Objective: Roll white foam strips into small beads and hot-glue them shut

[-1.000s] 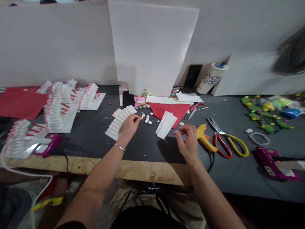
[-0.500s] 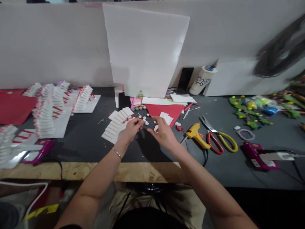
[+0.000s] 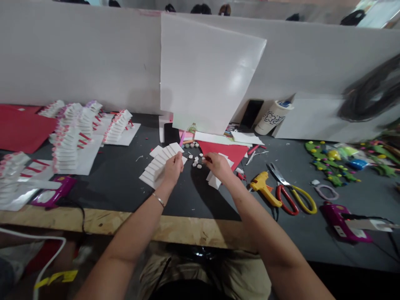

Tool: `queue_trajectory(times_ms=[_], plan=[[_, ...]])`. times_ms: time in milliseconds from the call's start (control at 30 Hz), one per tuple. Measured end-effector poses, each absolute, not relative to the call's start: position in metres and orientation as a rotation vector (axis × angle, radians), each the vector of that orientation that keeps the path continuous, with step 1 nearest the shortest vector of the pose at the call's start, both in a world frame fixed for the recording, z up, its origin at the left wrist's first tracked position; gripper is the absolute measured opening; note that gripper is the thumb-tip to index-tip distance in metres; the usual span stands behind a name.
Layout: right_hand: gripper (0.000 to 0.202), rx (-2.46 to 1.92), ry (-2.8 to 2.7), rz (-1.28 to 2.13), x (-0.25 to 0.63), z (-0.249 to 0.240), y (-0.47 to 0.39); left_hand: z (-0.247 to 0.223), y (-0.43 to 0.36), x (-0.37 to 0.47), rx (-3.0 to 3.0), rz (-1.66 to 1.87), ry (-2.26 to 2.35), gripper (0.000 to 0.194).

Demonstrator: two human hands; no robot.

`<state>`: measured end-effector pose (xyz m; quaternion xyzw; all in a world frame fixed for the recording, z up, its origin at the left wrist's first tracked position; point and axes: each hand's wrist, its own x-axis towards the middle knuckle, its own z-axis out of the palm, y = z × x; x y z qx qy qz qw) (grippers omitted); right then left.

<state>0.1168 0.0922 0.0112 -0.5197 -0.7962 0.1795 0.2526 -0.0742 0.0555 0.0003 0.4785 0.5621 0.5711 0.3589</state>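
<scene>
My left hand (image 3: 174,168) is closed at the right side of a white card piece (image 3: 153,168) with overlapping, step-like strips. Its curled fingers hide whatever they hold. To the right, my right hand (image 3: 218,163) has its fingertips pinched together at the edge of a group of small white pellets (image 3: 196,160); what is between them is too small to make out. Beneath and beside this hand lie white paper pieces (image 3: 214,181) and a red sheet (image 3: 239,153).
Finished-looking strip pieces with pink edges (image 3: 65,146) stand at left by a purple power strip (image 3: 55,192). At right lie a yellow glue gun (image 3: 264,187), scissors (image 3: 289,189) and another purple power strip (image 3: 345,227). A patterned cup (image 3: 271,118) and phone (image 3: 251,113) stand behind.
My left hand has drawn back from the pellets to the card piece. My right hand has closed from spread fingers to a pinch by the pellets. The camera view has shifted.
</scene>
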Motion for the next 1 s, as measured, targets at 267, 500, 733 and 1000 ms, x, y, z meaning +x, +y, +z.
queue_trajectory(times_ms=[267, 500, 733, 1000], plan=[[0.024, -1.481, -2.243, 0.394, 0.121, 0.017, 0.101, 0.006, 0.053, -0.072, 1.338, 1.407, 1.485, 0.022], [0.025, -1.463, -1.939, 0.407, 0.143, 0.030, 0.048, 0.011, 0.043, -0.061, 1.367, 1.411, 1.389, 0.051], [0.032, -1.150, -1.641, 1.134, 0.141, 0.022, 0.006, 0.006, 0.025, -0.038, 1.982, 0.834, 1.290, 0.054], [0.019, -1.337, -2.024, 0.736, 0.158, 0.037, 0.024, 0.006, 0.039, -0.050, 1.875, 1.068, 1.481, 0.027]])
